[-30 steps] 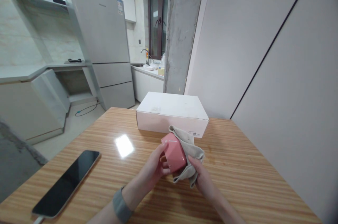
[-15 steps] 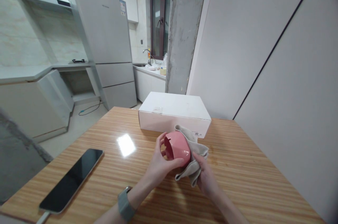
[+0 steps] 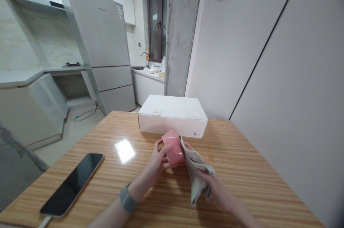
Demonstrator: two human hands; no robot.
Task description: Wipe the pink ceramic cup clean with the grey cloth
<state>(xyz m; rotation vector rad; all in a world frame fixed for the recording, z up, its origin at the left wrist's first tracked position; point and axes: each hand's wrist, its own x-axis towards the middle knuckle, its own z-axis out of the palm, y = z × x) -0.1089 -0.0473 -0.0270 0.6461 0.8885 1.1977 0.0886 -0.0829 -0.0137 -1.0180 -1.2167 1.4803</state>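
My left hand (image 3: 158, 160) grips a small glossy pink bowl (image 3: 174, 151) tipped on its side above the table, the thumb across its outer wall. Its opening is turned away from view at the left. A light grey cloth (image 3: 194, 170) hangs in folds from my right hand (image 3: 213, 181), whose thumb lies over it while other fingers are partly hidden behind. The cloth's upper edge lies against the right side of the bowl. A grey band (image 3: 128, 199) is around my left wrist.
On the wood-grain table (image 3: 242, 185) a white box (image 3: 172, 108) stands just behind the bowl. A black phone (image 3: 72, 185) with a white cable lies at the left. Farther back are a fridge (image 3: 99, 38) and a bare concrete pillar (image 3: 178, 34).
The bowl has turned so its notched opening no longer shows. My right hand and the cloth have moved to hang lower and more to the bowl's right. The camera view has shifted slightly.
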